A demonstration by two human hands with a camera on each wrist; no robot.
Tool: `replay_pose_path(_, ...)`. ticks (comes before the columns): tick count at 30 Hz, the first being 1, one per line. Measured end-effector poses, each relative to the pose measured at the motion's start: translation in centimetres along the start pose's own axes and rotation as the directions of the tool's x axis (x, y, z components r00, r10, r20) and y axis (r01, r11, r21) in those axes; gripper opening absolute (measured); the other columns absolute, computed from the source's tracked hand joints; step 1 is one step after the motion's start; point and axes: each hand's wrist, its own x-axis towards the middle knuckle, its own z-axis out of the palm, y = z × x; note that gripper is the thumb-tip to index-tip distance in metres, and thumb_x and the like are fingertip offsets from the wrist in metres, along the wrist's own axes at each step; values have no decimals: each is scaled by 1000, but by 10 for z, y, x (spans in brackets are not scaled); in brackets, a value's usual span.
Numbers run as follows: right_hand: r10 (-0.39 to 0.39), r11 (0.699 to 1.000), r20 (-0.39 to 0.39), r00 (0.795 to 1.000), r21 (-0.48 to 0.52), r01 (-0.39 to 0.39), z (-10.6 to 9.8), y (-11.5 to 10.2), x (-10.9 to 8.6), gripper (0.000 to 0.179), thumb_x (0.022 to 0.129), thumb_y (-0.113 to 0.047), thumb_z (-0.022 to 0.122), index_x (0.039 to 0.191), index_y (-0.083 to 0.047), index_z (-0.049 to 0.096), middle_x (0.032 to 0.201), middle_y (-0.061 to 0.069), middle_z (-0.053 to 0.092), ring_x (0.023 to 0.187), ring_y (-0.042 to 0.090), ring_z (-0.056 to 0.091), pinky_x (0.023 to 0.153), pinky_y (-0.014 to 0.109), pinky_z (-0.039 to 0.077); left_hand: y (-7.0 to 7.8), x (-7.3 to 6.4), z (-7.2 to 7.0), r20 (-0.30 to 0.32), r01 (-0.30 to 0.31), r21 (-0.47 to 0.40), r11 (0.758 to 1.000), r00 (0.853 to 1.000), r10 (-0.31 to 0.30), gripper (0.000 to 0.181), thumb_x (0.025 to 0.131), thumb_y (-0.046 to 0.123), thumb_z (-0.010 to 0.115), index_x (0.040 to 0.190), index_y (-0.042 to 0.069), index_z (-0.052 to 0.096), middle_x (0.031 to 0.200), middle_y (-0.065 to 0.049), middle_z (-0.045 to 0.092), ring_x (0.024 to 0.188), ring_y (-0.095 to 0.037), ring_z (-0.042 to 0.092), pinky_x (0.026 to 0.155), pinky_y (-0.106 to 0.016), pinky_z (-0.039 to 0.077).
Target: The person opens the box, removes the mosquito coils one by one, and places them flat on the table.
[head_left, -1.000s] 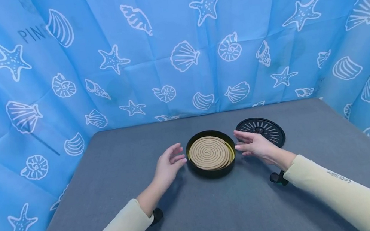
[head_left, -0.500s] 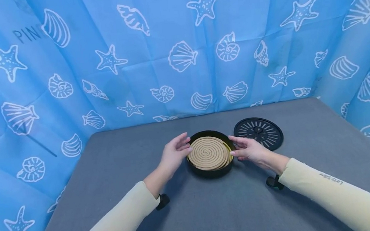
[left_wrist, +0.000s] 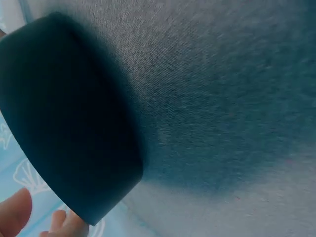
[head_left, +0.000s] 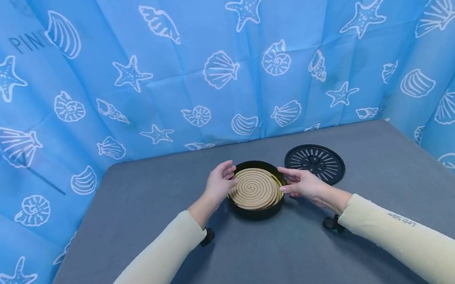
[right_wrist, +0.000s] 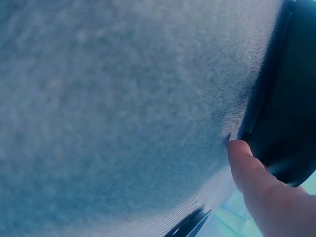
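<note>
A round black tin (head_left: 258,214) stands on the table with flat tan mosquito coils (head_left: 253,188) stacked inside. A yellow strip shows at the inner right side. My left hand (head_left: 217,184) is at the tin's left rim, its fingers extended and its thumb near the coils' edge. At the right rim is my right hand (head_left: 304,185), with its fingers reaching toward the tin. In the right wrist view one finger (right_wrist: 249,170) lies close against the tin's dark wall (right_wrist: 289,98). The left wrist view shows the tin's wall (left_wrist: 69,108) with fingertips (left_wrist: 69,223) beyond it.
A slotted black round lid (head_left: 330,168) lies flat behind my right hand. The grey table (head_left: 257,264) ends at the back before a blue curtain (head_left: 189,90) printed with shells and starfish. Dark wrist devices (head_left: 331,224) hang under both sleeves.
Both hands have moved in to the tin's rim, the left coming from the left and the right from the right. The tin and the lid have stayed in place.
</note>
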Motion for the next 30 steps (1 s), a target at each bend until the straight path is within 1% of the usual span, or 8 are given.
replay_pose_path(6,17,1000,-17,1000,-8,-17,-1,0,0,69,97,-9,59,154,-4,22,156,26,18,141,42,22,105,52,39,2,9,9,-2,15,98,995,1000,-15,58,92,-14,52,147,1,37,145,-18,44,137,-32,38,106,-43,40)
replay_pose_path(12,12,1000,-23,1000,-9,-12,0,1,0,68,96,-9,60,154,-4,23,156,25,19,141,42,23,103,51,41,5,13,11,-16,65,73,995,998,-64,62,92,-15,53,148,1,35,148,-18,41,137,-32,37,106,-43,40)
replay_pose_path(14,4,1000,-18,1000,-10,-5,-1,2,1,68,96,-8,60,154,-4,23,156,26,19,141,42,24,103,51,41,5,15,12,-16,71,89,993,997,-70,62,91,-15,53,148,2,35,148,-18,41,137,-32,38,107,-43,39)
replay_pose_path(18,11,1000,-19,1000,-2,-11,0,1,1,68,96,-8,59,154,-4,24,155,25,20,140,42,25,102,51,42,1,16,14,18,46,174,984,999,-50,65,88,-16,53,148,2,35,149,-18,40,138,-32,36,109,-44,36)
replay_pose_path(21,19,1000,-18,1000,1,-19,0,1,1,68,96,-8,59,154,-5,23,156,25,20,140,42,26,103,51,42,-1,17,15,34,31,212,977,999,-39,67,88,-16,55,149,2,35,149,-19,39,138,-33,35,109,-45,36)
replay_pose_path(25,21,1000,-9,1000,4,-21,1,0,2,68,96,-8,60,154,-5,23,156,25,20,140,42,25,103,51,41,-2,16,13,16,28,208,978,999,-32,66,87,-16,55,148,3,36,148,-18,41,136,-32,38,107,-45,38)
replay_pose_path(30,26,1000,-21,999,-5,-26,1,0,2,68,96,-8,60,154,-5,23,156,25,20,140,41,26,103,50,42,-6,16,16,-17,-14,198,980,1000,18,61,88,-15,54,145,2,40,142,-18,47,132,-32,43,104,-44,42)
